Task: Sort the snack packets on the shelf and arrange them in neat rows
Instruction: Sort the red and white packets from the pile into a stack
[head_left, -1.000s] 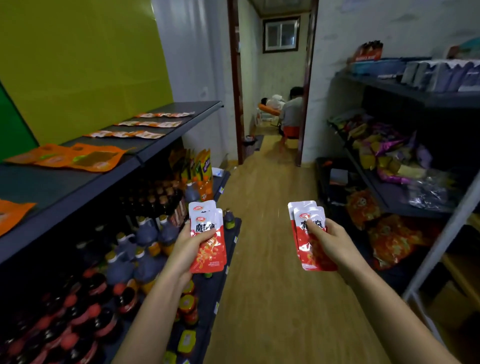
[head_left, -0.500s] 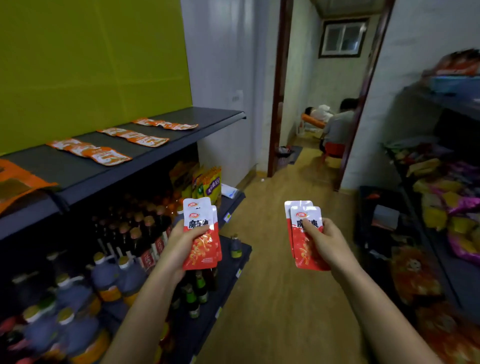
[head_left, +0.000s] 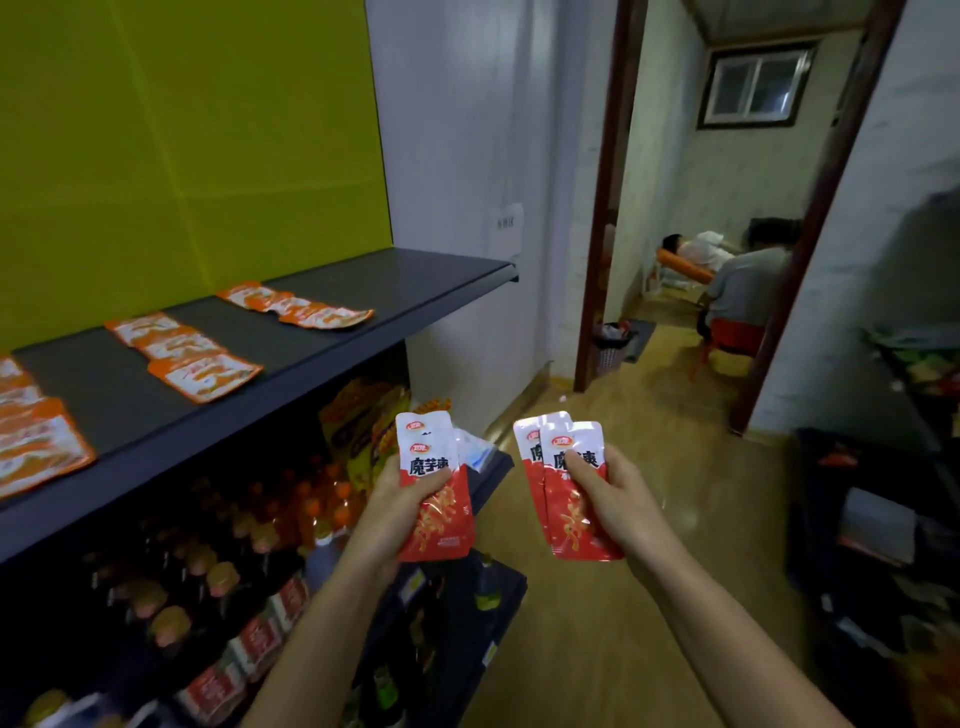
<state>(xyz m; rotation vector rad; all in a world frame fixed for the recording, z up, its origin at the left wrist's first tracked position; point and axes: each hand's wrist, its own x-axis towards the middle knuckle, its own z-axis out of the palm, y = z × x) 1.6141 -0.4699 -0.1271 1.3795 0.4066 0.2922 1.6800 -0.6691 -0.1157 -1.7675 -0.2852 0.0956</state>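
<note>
My left hand (head_left: 395, 512) grips a small stack of red-and-white snack packets (head_left: 434, 483), thumb across their front. My right hand (head_left: 615, 499) holds a second stack of the same red-and-white packets (head_left: 571, 488), thumb pressed on the top one. Both stacks hang upright in the aisle, below and to the right of the dark top shelf (head_left: 332, 358). On that shelf lie orange-and-white packets in rows: a far row (head_left: 296, 309), a middle row (head_left: 182, 353) and a near row (head_left: 31, 441) at the left edge.
Under the top shelf stand several bottles (head_left: 249, 561) and yellow snack bags (head_left: 363, 421). Another rack with goods (head_left: 914, 395) lines the right side. A wooden floor aisle leads to a doorway (head_left: 602, 218), beyond which a person sits (head_left: 743, 291).
The view has swung left and closer to the top shelf, which now looks larger. Both hands still hold their packet stacks and have drawn nearer to each other.
</note>
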